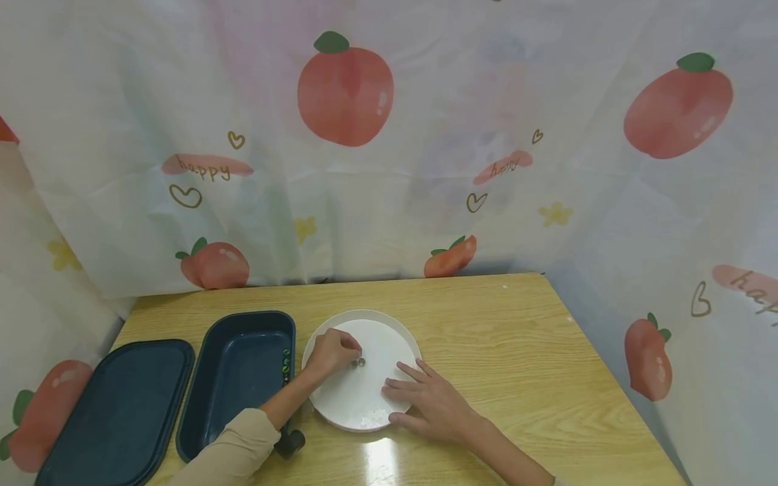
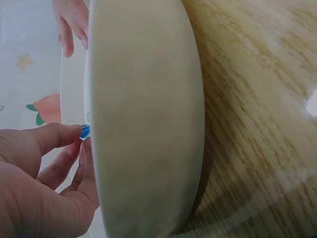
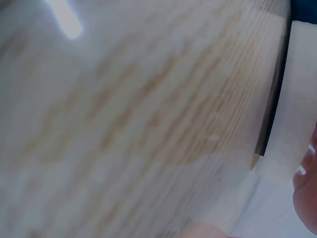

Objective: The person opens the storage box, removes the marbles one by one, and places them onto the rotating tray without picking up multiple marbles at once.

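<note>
Over the white round tray (image 1: 365, 412) my left hand (image 1: 331, 351) pinches a clear glass marble (image 2: 85, 131) with a blue swirl between thumb and fingertip. Two more small glass marbles (image 1: 361, 362) lie on the tray floor right beside those fingertips. My right hand (image 1: 428, 405) lies over the tray's right side with its fingers spread, the thumb at the near rim. In the right wrist view only part of that hand's fingers (image 3: 304, 198) shows, beside the pale rim. The left wrist view shows the tray's outer wall (image 2: 148, 119) hiding most of its inside.
Left of the tray stands a deep dark blue bin (image 1: 243, 371), with several green round pieces (image 1: 286, 364) along its right side. A dark blue lid or shallow tray (image 1: 118, 405) lies farther left. A printed curtain (image 1: 389, 202) hangs behind the wooden table (image 1: 516, 351).
</note>
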Available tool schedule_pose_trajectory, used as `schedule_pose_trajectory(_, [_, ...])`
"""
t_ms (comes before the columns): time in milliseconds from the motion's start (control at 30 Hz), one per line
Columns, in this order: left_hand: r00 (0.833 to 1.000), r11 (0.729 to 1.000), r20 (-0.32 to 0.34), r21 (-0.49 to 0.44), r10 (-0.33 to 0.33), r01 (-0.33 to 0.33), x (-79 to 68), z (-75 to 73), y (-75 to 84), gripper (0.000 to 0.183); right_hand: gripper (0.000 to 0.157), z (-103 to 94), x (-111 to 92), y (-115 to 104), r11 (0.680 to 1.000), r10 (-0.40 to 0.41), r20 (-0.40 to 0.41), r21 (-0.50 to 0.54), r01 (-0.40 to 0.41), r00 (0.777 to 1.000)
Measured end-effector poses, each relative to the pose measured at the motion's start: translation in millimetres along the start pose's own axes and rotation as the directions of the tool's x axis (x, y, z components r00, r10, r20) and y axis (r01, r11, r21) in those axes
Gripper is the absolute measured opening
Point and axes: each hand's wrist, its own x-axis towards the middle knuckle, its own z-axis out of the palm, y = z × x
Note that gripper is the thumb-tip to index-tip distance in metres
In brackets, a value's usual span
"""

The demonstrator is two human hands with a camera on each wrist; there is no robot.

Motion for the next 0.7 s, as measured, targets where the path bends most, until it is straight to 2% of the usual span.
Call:
schedule_pose_trajectory(233, [1.0, 1.0, -0.014, -0.008, 0.021, -0.021, -1.7, 0.7, -2.6, 0.005, 0.045, -0.3, -0.4, -1.0, 1.0, 0.006, 0.007, -0.001, -0.006, 1.0])
schedule_pose_trajectory(533, [1.0, 0.999, -0.021, -0.04, -0.017, 0.016, -0.4, 3.6, -5.0, 0.004, 0.046, -1.0, -0.1, -1.5, 1.0, 0.016, 0.009, 0.0, -0.016, 1.0])
schedule_pose_trajectory(700, [1.0, 0.999, -0.02, -0.041, -0.016, 0.015, 0.2, 4.3, -5.1, 0.005, 0.047, -0.1, 0.1, -1.1, 1.0, 0.017, 0.008, -0.001, -0.017, 1.0])
